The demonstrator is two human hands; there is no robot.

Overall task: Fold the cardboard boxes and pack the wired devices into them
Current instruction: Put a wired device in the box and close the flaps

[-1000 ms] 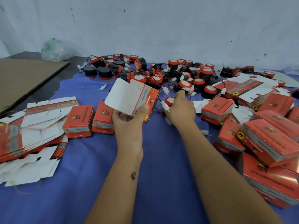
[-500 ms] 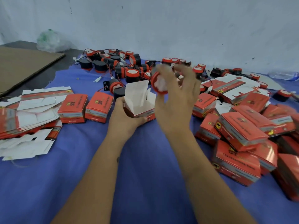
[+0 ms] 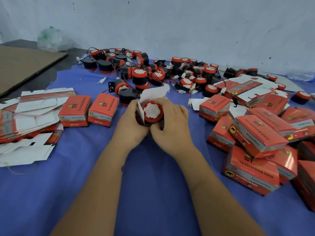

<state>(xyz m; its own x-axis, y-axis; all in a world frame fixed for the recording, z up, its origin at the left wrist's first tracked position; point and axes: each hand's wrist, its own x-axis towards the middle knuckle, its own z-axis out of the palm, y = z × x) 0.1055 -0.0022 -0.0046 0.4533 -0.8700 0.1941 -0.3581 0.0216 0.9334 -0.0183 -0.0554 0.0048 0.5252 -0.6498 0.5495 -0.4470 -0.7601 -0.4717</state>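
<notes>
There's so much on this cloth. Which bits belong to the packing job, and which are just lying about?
Part of the job:
left hand
right hand
open box
device going in
loose devices
flat box blanks
packed boxes

Just lying about:
cardboard sheet
plastic bag

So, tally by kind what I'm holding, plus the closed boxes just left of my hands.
Closed red boxes: 2
Open box, held in left hand and right hand: 1
Wired device inside it: 1
Total: 4
</notes>
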